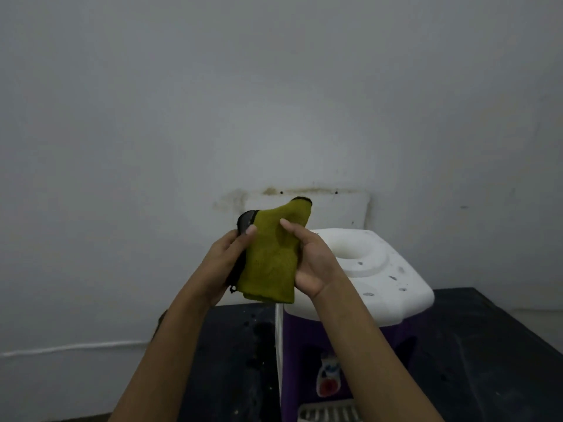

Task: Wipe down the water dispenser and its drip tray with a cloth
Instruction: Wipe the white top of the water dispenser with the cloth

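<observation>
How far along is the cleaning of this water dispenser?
Barely begun. Done: nothing visibly; the dispenser's white top shows dark specks. In hand: left hand and right hand hold the green cloth up in the air, touching nothing else. Left: the top, purple front and drip tray.

Cloth (269, 263): olive-green terry weave, nubby, matt, black stitched edging. Water dispenser (380, 269) top: white moulded plastic, smooth, low sheen, dark smudges on it. Front panel (304, 339): purple plastic, glossier. Drip tray (329, 414): pale slotted plastic grille, blurred. Countertop (472, 345): dark, speckled, stone-like, semi-matt, one shinier wet-looking patch. Wall (274, 86): matt paint, brownish staining along one strip.
</observation>
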